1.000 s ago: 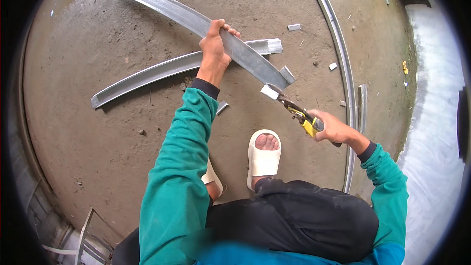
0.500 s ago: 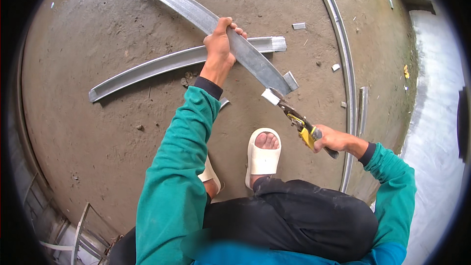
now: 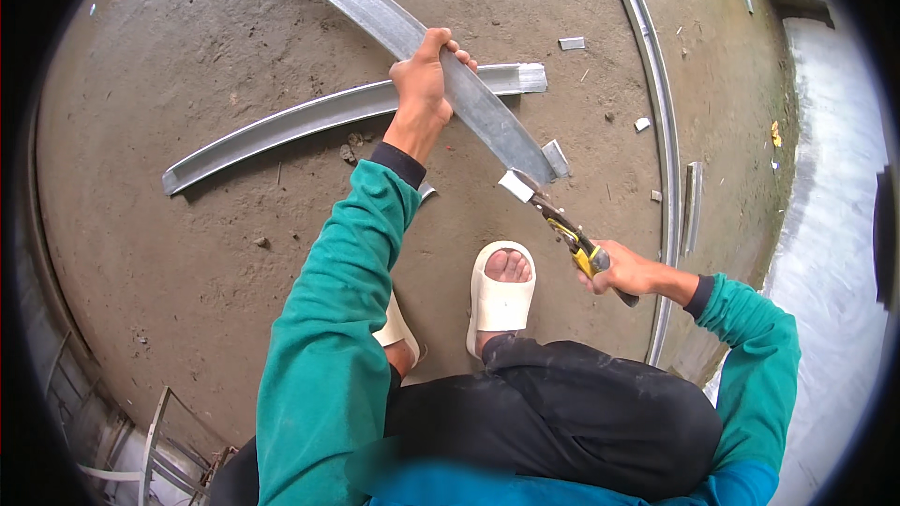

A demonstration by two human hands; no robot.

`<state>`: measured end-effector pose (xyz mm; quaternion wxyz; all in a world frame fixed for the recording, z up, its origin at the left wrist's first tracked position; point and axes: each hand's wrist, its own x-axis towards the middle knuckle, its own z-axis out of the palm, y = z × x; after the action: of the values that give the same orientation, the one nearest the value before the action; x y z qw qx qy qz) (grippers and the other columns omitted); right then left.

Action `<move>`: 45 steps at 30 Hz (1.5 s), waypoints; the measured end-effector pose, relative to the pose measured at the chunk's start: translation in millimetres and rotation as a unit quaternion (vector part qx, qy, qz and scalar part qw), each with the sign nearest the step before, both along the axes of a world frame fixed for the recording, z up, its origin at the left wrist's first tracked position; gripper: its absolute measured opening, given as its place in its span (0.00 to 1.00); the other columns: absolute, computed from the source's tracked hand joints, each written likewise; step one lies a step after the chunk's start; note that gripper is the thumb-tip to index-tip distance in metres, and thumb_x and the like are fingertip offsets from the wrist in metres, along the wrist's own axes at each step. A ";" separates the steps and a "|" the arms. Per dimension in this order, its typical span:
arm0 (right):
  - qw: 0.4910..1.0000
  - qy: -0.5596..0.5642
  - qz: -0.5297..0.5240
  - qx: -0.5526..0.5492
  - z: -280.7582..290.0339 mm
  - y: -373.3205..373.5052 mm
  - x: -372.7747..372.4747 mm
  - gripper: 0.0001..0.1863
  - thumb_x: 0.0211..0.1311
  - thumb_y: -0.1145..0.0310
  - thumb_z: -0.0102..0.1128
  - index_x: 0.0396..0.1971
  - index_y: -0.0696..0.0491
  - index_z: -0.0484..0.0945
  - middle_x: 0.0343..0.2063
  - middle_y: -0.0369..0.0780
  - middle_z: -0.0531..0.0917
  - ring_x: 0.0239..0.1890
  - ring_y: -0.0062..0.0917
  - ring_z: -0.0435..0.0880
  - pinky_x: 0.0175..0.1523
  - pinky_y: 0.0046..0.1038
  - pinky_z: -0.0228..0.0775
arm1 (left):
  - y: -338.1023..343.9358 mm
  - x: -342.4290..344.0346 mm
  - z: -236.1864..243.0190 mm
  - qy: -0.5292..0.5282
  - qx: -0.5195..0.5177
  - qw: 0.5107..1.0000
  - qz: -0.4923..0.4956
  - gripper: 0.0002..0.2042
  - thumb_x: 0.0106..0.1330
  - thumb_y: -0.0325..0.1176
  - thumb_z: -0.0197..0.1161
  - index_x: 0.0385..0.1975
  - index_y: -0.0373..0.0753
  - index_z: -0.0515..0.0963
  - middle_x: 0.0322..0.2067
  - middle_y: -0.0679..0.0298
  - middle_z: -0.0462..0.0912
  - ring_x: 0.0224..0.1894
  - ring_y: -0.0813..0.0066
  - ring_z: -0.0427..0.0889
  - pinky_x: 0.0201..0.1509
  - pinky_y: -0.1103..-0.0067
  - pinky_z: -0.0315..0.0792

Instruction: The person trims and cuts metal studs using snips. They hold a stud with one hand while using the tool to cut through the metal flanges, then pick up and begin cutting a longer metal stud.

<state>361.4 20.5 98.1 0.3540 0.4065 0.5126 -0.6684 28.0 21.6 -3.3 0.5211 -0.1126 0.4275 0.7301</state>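
Observation:
My left hand [image 3: 424, 82] is wrapped round a long galvanized metal channel [image 3: 361, 14], which slants from the far left down toward my feet. At its near end one side flap [image 3: 555, 159] and another pale flap [image 3: 515, 186] stick out on either side. My right hand [image 3: 630, 270] grips tin snips [image 3: 565, 228] with yellow and black handles. Their jaws are at the channel's near end, by the pale flap; how far the blades are apart is too small to tell. A second metal channel [image 3: 300, 122] lies crosswise beneath the held one.
A long metal track [image 3: 656, 84] runs along the right side of the dirt floor, with a short length [image 3: 693, 208] beside it. Small metal offcuts [image 3: 571, 43] and pebbles are scattered about. My sandalled foot [image 3: 503, 298] is below the channel's end. A metal frame [image 3: 155, 440] stands lower left.
The snips' handles have come closer together in my right hand. The held channel's far part has shifted slightly right, while my left hand keeps its grip in nearly the same spot.

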 end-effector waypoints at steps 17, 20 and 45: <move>0.997 -0.046 -0.022 0.052 -2.7 8.4 -15.4 0.09 0.45 0.76 0.59 0.25 0.55 0.68 0.20 0.34 0.75 0.22 0.18 0.75 0.26 0.25 0.68 | 15.1 -7.7 -10.0 0.014 -0.033 0.999 0.024 0.07 0.55 0.28 0.63 0.24 0.33 0.72 0.21 0.60 0.74 0.21 0.68 0.77 0.28 0.68 0.78; 0.994 0.004 -0.080 0.073 -2.1 6.2 -18.7 0.11 0.45 0.76 0.61 0.28 0.56 0.67 0.21 0.36 0.76 0.21 0.20 0.74 0.26 0.26 0.68 | 12.4 -17.3 -15.2 -0.004 -0.040 0.998 0.042 0.07 0.55 0.27 0.63 0.24 0.33 0.71 0.21 0.60 0.74 0.22 0.69 0.77 0.28 0.68 0.78; 0.998 0.021 0.002 0.063 46.2 38.9 1.0 0.23 0.41 0.81 0.57 0.44 0.63 0.81 0.34 0.40 0.86 0.40 0.22 0.82 0.49 0.25 0.72 | 17.8 10.0 -9.3 -0.054 -0.002 0.995 0.084 0.06 0.57 0.29 0.62 0.25 0.37 0.71 0.23 0.64 0.73 0.24 0.71 0.75 0.31 0.69 0.76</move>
<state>362.4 59.4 144.2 0.3180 0.4125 0.5620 -0.6426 38.0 39.4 -12.6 0.4804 -0.1884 0.3893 0.7630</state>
